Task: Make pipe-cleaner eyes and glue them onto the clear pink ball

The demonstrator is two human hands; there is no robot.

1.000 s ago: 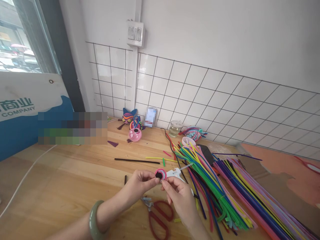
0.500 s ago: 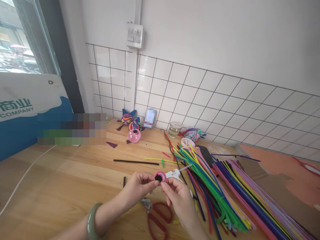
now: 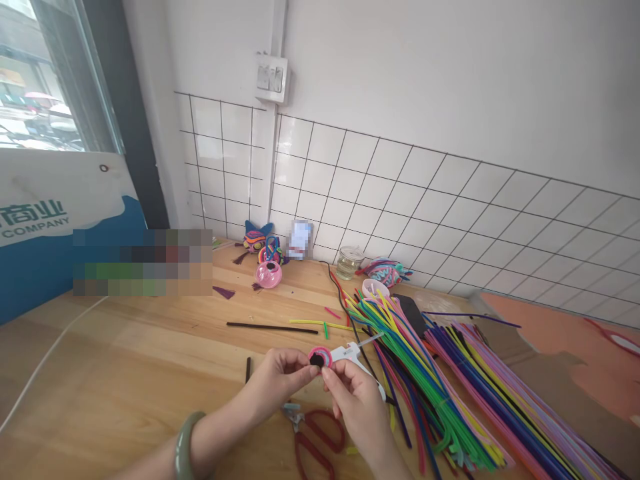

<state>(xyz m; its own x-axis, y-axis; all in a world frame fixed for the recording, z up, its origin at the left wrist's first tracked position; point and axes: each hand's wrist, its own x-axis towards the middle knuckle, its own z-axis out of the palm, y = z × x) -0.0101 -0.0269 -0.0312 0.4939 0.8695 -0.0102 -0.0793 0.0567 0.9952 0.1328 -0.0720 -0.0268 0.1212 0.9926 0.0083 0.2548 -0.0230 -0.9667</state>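
Observation:
Between both hands is a small round pipe-cleaner disc [image 3: 327, 353] with a pink rim, a pale blue ring and a black middle. My left hand [image 3: 285, 375] pinches its left and lower edge between thumb and fingers. From the right, my right hand [image 3: 354, 393] pinches the lower right edge, thumb close to the left one. Just behind the right hand lies a white glue gun [image 3: 350, 353] with a clear glue stick poking out its back. Red-handled scissors [image 3: 320, 440] rest on the wooden table under the wrists.
Bundles of coloured pipe cleaners [image 3: 430, 380] spread over the right side. A black pipe cleaner [image 3: 273, 328] lies ahead of the hands. Farther back stand a pink bowl [image 3: 269, 275], a glass jar [image 3: 349, 263] and a woven colourful figure [image 3: 385, 271]. A white cord [image 3: 55, 360] runs at left.
The hands keep their pinch on the disc and have hardly moved. The whole view has shifted slightly, with the wall and table things sitting a little lower.

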